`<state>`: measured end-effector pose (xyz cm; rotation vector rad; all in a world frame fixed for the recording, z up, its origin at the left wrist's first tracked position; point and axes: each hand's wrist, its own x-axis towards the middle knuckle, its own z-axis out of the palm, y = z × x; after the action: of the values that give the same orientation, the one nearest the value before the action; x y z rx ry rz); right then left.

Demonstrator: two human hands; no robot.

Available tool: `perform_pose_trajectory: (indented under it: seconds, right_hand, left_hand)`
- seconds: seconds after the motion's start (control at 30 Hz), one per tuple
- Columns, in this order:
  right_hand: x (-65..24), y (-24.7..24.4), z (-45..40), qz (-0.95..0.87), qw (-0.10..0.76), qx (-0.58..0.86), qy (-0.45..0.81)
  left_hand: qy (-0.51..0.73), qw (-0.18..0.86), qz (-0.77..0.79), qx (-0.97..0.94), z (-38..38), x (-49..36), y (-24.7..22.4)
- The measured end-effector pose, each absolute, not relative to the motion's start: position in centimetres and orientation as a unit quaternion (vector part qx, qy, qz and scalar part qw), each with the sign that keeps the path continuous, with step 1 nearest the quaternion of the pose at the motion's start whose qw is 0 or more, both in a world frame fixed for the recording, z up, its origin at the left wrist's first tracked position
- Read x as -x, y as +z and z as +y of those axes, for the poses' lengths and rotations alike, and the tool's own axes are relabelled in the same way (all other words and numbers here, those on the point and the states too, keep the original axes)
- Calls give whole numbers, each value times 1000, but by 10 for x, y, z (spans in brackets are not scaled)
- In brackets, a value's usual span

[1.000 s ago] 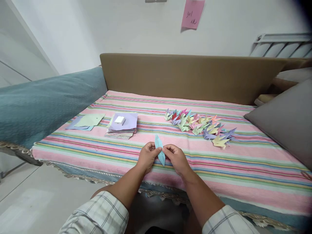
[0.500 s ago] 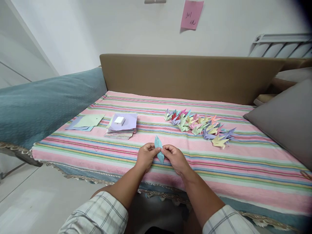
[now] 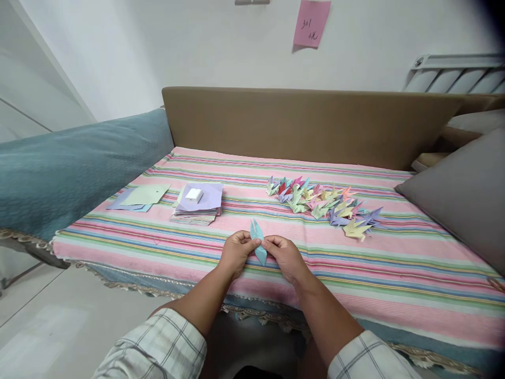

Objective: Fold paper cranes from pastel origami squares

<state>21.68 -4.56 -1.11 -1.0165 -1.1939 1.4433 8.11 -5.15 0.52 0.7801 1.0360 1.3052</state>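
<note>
A folded light blue paper (image 3: 259, 251), long and pointed at its near end, is held upright between my two hands above the striped cloth (image 3: 158, 239). Its far end shows two narrow points with a slit between them. My left hand (image 3: 237, 252) pinches the left edge with thumb and fingers. On the right edge, my right hand (image 3: 284, 257) grips the paper in the same way. Beyond and to the right lies a cluster of folded paper cranes (image 3: 319, 202) in many colours. To the left is a stack of paper squares (image 3: 207, 197) with a small white box (image 3: 193, 196) on top.
Loose green, purple and blue sheets (image 3: 144, 195) lie at the far left near the blue armrest (image 3: 87, 163). A grey cushion (image 3: 465, 195) leans at the right. The brown backrest (image 3: 295, 126) runs behind the cloth.
The slit between the two points at the paper's far end shows wider now. Both hands keep nearly the same place and hold.
</note>
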Motion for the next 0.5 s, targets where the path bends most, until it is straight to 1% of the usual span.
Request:
perform_pose_trajectory:
  seconds: [0.07,0.17,0.3,0.5]
  right_hand:
    - [-216,-10,-46,-436,497,406,631]
    - [-216,-7,-47,-385,515,405,650]
    - [-215,-5,-48,-392,484,414,664]
    - [-212,-8,-50,-409,511,400,641]
  left_hand:
    - [555,618,435,-347,-52,-81,8]
    - [550,629,415,-360,-53,-82,11]
    - [550,630,411,-363,-54,-83,10]
    - [566,615,417,-358,-54,-81,12]
